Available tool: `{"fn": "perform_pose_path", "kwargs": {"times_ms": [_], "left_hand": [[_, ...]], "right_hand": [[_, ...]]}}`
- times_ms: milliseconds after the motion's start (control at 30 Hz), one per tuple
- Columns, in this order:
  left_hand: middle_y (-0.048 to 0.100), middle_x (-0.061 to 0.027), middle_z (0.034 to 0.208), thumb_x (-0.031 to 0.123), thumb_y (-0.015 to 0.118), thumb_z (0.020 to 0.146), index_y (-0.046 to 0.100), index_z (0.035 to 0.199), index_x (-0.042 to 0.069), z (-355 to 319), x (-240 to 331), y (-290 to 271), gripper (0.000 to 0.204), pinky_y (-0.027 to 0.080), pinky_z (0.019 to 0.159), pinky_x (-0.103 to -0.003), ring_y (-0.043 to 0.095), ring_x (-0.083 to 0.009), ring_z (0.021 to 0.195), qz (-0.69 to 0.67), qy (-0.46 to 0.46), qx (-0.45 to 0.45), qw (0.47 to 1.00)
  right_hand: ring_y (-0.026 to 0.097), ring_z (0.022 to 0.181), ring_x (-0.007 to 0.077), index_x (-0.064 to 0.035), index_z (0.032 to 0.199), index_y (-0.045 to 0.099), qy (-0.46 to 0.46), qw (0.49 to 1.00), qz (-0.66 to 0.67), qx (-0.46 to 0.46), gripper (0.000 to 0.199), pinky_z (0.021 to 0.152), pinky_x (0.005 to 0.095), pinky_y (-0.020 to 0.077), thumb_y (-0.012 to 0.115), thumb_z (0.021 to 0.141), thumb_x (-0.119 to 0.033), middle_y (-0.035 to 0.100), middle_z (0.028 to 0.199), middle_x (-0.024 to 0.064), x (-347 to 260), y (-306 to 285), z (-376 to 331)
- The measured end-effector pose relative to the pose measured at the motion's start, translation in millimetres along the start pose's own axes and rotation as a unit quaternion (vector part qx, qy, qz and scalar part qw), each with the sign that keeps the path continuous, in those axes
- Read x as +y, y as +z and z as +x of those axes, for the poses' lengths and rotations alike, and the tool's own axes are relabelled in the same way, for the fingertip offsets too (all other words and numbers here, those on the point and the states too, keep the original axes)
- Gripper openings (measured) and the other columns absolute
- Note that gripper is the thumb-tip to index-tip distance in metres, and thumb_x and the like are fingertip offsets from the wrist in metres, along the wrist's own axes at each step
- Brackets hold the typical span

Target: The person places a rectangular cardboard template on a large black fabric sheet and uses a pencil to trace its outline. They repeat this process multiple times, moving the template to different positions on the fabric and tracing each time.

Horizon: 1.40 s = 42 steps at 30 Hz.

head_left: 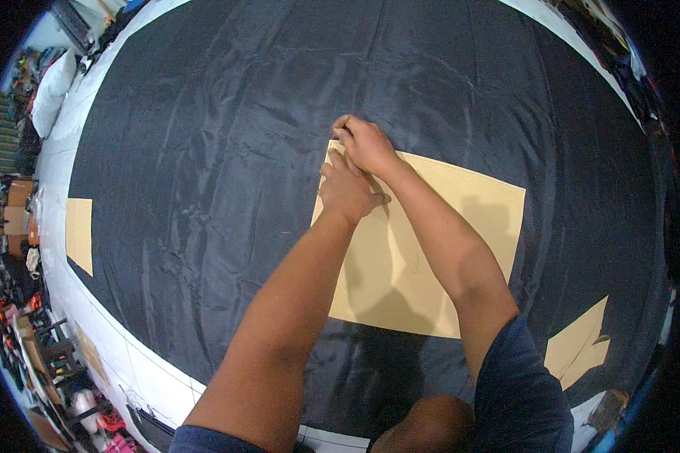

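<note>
A large tan sheet of paper or thin card [431,219], roughly four-sided, lies flat on a wide spread of dark, slightly wrinkled fabric [204,151]. My left hand [347,186] rests on the sheet near its far left corner, fingers spread and thumb out to the right, pressing it down. Just beyond it, my right hand [364,143] is at that same corner with thumb and fingertips pinched together over the fabric. Whatever those fingers hold, if anything, is too small or hidden to make out. My forearms cross over the sheet and shade part of it.
A small tan piece [80,235] lies at the fabric's left edge. Another tan piece [578,347], with a thin dark object on it, is at the lower right. Pale tiled floor [147,343] borders the fabric. Boxes and assorted clutter [19,215] line the left side.
</note>
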<state>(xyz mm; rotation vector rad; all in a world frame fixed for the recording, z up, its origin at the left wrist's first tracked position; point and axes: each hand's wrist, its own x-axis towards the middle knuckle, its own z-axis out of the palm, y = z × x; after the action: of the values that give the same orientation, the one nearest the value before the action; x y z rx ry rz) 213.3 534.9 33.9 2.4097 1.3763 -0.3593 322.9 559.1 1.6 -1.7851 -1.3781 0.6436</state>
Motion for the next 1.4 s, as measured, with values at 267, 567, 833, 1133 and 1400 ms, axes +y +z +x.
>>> {"fn": "perform_pose_path", "kwargs": {"times_ms": [267,567,833,1133,1400], "left_hand": [[0.022,-0.0301,0.158,0.067,0.081,0.067,0.025,0.154,0.0,7,-5,8,0.124,0.05,0.101,-0.052,0.038,-0.0499,0.136,-0.01,0.015,-0.019,1.0],[0.025,-0.0314,0.156,0.076,0.076,0.066,0.022,0.155,-0.001,8,-4,11,0.129,0.052,0.099,-0.05,0.041,-0.0493,0.134,0.017,0.03,-0.001,0.999],[0.027,-0.0308,0.155,0.077,0.076,0.064,0.022,0.154,-0.005,8,-9,13,0.133,0.052,0.098,-0.052,0.04,-0.0486,0.135,0.02,0.007,0.0,1.0],[0.026,-0.0295,0.156,0.078,0.077,0.062,0.024,0.154,-0.001,8,-7,9,0.132,0.051,0.099,-0.054,0.039,-0.0497,0.137,0.024,0.009,-0.007,1.0],[0.025,-0.0289,0.157,0.077,0.078,0.062,0.023,0.155,-0.001,6,-6,5,0.133,0.05,0.101,-0.054,0.037,-0.0498,0.138,0.021,-0.012,-0.015,1.0]], "right_hand": [[0.067,0.094,0.0416,-0.0075,0.106,0.066,-0.06,0.998,-0.023,0.012,0.02,0.083,0.0501,0.0528,0.058,0.097,-0.024,0.071,0.1,0.0195,17,10,5],[0.065,0.103,0.0398,-0.0064,0.111,0.065,-0.045,0.996,-0.071,-0.017,0.022,0.089,0.0473,0.0512,0.055,0.099,-0.022,0.07,0.106,0.0191,17,-2,2],[0.063,0.103,0.0434,-0.0037,0.109,0.061,-0.004,0.996,-0.091,0.021,0.025,0.089,0.0525,0.0505,0.047,0.101,-0.023,0.067,0.109,0.0231,26,-39,-46],[0.065,0.099,0.0413,-0.0039,0.109,0.063,-0.016,0.994,-0.093,0.046,0.023,0.086,0.0488,0.0516,0.051,0.101,-0.022,0.07,0.103,0.02,29,-19,-37],[0.066,0.099,0.0417,-0.0049,0.11,0.064,0.007,0.995,-0.047,0.09,0.022,0.087,0.0503,0.0519,0.055,0.1,-0.022,0.07,0.105,0.0209,45,-49,-60]]}}
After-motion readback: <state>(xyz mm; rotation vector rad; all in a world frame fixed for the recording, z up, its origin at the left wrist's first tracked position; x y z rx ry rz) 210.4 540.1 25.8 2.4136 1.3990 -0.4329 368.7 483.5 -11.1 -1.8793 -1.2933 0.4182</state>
